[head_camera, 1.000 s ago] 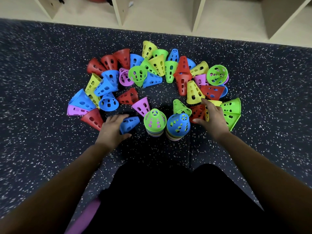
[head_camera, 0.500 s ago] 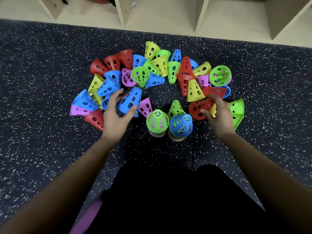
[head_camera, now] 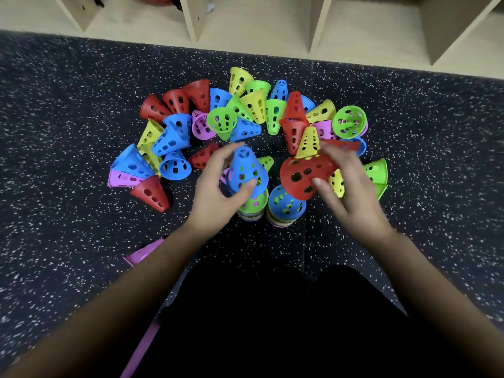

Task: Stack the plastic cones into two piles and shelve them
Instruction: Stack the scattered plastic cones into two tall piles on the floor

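Observation:
Two short piles of perforated plastic cones stand on the speckled floor in front of me: the left pile (head_camera: 253, 207) shows green on top, the right pile (head_camera: 286, 207) shows blue. My left hand (head_camera: 215, 186) grips a blue cone (head_camera: 245, 170), upright, just above the left pile. My right hand (head_camera: 346, 186) holds a red cone (head_camera: 305, 174) on its side, above and behind the right pile. Several loose cones in red, blue, yellow, green and purple (head_camera: 245, 113) lie in an arc beyond the piles.
A wooden shelf unit with open compartments (head_camera: 256, 20) runs along the far edge of the dark speckled floor (head_camera: 68, 227). A purple strip (head_camera: 141, 255) lies by my left forearm. My dark-clothed legs (head_camera: 272, 323) fill the bottom centre.
My left hand lifted the blue cone from the floor and carried it right, over the left pile. My right hand picked up the red cone and raised it toward the right pile.

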